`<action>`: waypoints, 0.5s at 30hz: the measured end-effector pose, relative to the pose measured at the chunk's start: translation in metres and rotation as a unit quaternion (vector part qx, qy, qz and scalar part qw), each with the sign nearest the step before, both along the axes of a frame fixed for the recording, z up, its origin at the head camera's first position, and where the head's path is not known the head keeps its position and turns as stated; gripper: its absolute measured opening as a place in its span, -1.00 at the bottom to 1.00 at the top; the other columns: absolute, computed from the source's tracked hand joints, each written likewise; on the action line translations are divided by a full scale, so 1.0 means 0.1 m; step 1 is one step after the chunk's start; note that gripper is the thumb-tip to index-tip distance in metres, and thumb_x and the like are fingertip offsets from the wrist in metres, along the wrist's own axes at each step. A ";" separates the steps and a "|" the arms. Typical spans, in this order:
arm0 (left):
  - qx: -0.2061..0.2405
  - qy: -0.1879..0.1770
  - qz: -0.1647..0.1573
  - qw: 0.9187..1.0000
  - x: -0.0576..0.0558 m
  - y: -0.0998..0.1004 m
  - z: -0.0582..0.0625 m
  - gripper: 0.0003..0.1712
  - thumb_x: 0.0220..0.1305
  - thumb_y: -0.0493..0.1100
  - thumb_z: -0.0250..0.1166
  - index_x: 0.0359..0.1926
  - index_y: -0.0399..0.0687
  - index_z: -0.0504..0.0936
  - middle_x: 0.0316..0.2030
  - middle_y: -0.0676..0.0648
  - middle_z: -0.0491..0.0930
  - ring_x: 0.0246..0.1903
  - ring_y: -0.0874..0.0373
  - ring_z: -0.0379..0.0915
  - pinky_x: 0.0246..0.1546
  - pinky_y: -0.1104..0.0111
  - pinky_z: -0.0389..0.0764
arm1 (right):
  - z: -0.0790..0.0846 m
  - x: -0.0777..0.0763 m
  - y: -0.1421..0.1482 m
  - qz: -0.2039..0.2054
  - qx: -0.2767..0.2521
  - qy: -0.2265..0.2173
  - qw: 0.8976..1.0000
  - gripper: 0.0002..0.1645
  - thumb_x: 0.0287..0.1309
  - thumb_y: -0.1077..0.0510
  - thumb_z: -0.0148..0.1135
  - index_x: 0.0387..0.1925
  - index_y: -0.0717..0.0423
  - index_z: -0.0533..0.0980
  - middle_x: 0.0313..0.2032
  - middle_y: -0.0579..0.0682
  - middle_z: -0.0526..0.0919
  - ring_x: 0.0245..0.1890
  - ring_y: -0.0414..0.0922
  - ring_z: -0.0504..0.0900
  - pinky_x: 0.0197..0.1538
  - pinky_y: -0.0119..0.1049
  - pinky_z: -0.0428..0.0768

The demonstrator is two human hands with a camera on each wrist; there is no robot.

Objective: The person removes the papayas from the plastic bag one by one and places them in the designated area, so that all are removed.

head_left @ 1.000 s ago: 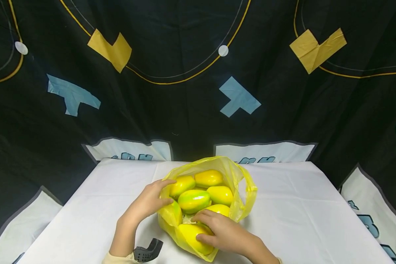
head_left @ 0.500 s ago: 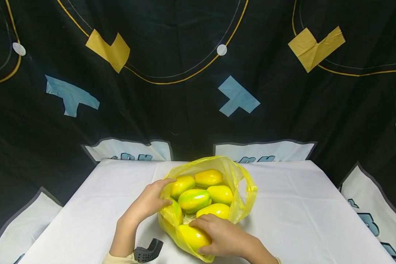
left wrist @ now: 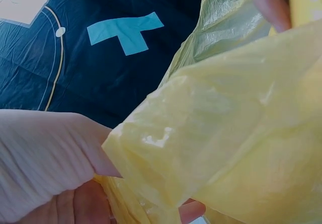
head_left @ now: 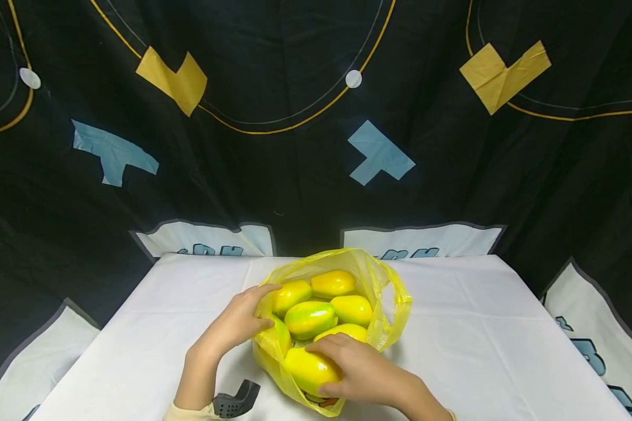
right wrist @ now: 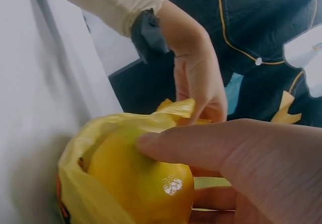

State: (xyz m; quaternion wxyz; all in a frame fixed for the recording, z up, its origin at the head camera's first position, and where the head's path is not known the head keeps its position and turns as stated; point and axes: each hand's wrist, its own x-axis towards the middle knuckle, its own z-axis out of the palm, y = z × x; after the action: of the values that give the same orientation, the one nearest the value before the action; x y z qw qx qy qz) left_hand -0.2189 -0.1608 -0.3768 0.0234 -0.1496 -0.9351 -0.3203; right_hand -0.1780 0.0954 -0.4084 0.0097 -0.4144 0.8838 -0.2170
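Note:
A thin yellow plastic bag [head_left: 274, 368] stands with its mouth wide, holding several yellow-green mangoes [head_left: 310, 320]. My right hand [head_left: 366, 369] reaches into the bag's near side and grips the nearest mango [head_left: 308, 369], thumb on one side and fingers on the other. The right wrist view shows the thumb pressed on that mango [right wrist: 151, 183] beside the bag's rim. My left hand [head_left: 238, 320] holds the bag's left rim, fingers over the edge. In the left wrist view, the bag's film [left wrist: 216, 128] hides much of that hand.
The bag stands on a table with a white cloth [head_left: 474, 351]. Its loop handle [head_left: 400, 304] sticks out on the right. A black wrist-worn device [head_left: 237, 399] sits at my left sleeve. Behind the table hangs a dark patterned curtain [head_left: 274, 181].
My right hand has shifted its grip on the nearest mango and moved it slightly away from me, baring a printed patch of the bag's near side. The left hand has stayed put.

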 end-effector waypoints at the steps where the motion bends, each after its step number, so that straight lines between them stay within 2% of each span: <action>1: 0.001 0.000 0.000 1.000 0.00 0.00 0.00 -0.29 0.03 -0.42 0.40 0.26 -0.12 0.45 0.21 -0.21 0.44 0.24 -0.20 0.27 0.21 -0.10 0.28 | 0.02 0.00 0.01 -0.002 -0.005 0.003 1.000 -0.32 0.02 -0.07 0.42 0.20 -0.06 0.46 0.08 -0.26 0.53 0.07 -0.25 0.46 0.11 -0.28 0.47; 11: 0.001 0.001 -0.003 1.000 0.00 0.01 -0.01 -0.27 0.02 -0.43 0.39 0.27 -0.13 0.44 0.23 -0.21 0.43 0.26 -0.19 0.25 0.23 -0.08 0.26 | 0.23 -0.01 0.15 -0.079 -0.036 -0.019 0.996 -0.28 0.05 -0.10 0.40 0.25 -0.10 0.41 0.14 -0.17 0.50 0.13 -0.18 0.43 0.18 -0.15 0.45; 15: 0.002 0.010 -0.014 1.000 0.01 0.01 -0.01 -0.28 0.02 -0.44 0.38 0.27 -0.14 0.45 0.22 -0.21 0.43 0.26 -0.20 0.25 0.24 -0.07 0.25 | 0.31 -0.01 0.23 -0.099 -0.058 -0.001 0.993 -0.29 0.04 -0.09 0.41 0.24 -0.10 0.42 0.14 -0.19 0.49 0.16 -0.19 0.42 0.19 -0.14 0.43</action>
State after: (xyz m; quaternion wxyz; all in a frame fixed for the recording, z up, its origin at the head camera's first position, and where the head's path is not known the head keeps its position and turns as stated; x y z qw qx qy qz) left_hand -0.2181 -0.1601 -0.3780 0.0287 -0.1659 -0.9319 -0.3214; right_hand -0.1792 0.1183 -0.3778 -0.0348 -0.3246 0.9063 -0.2683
